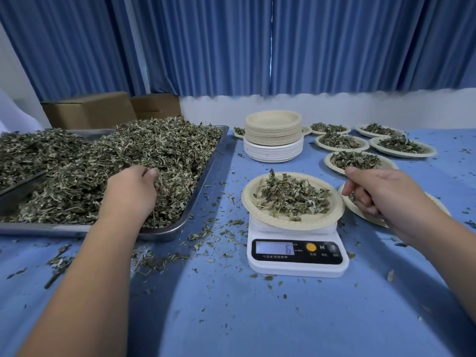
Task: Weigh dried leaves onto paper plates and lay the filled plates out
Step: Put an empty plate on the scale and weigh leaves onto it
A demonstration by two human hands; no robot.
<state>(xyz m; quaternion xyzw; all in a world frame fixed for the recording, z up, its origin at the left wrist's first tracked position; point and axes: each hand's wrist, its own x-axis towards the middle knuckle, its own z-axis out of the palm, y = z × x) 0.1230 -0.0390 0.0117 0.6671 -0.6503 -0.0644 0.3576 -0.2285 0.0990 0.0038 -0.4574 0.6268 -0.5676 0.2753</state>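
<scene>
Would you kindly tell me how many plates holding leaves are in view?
8: one on the scale, one beneath the right hand, five laid out behind it, one peeking left of the plate stack. A rim right of the stack may be another.

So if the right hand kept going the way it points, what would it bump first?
Probably the rim of the plate on the scale, just left of the right hand; height is unclear.

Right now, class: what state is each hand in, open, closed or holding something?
Left hand: grips a clump of dried leaves in the steel tray.
Right hand: fingers curled beside the scale; whether they hold leaves cannot be told.
</scene>
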